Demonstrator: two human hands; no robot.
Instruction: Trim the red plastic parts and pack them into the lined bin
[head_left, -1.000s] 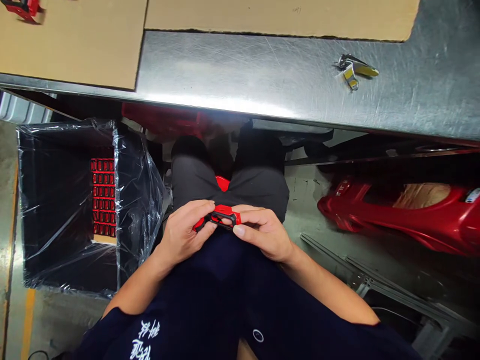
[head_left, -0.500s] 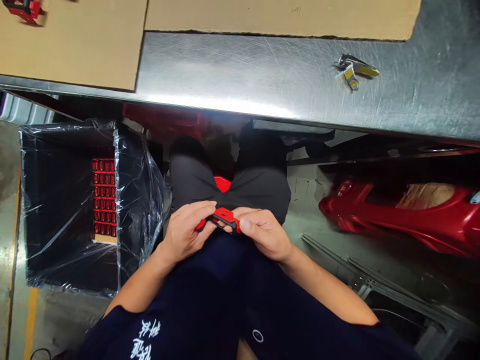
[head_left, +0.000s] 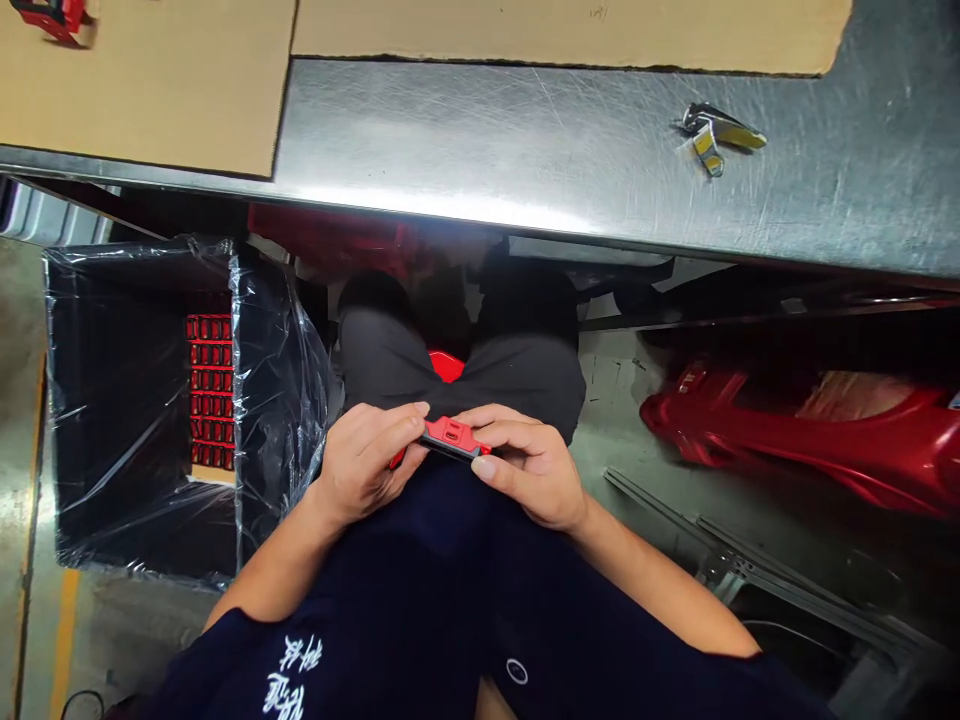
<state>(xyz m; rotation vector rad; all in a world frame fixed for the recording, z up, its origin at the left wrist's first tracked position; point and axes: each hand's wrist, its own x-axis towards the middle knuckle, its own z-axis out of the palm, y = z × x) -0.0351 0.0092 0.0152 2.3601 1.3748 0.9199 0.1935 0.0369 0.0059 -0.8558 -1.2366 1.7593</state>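
Observation:
Over my lap I hold a small red plastic part with black edging (head_left: 454,435) between both hands. My left hand (head_left: 369,452) is closed on its left end, and a bit of red shows below the fingers. My right hand (head_left: 534,468) pinches the right end between thumb and fingers. A small slot shows in the red face turned up toward me. Fingers cover both ends of the part.
A plastic-lined black bin (head_left: 142,420) at the left holds rows of red and black parts (head_left: 212,392). Ahead, cardboard (head_left: 555,35) and yellow-and-metal pieces (head_left: 721,135) lie on the steel table (head_left: 450,130). A red molded piece (head_left: 780,430) lies at the right, beneath the table's level.
The red part has been turned between my hands, so a flatter red face with a slot now shows. My right fingers have shifted their hold.

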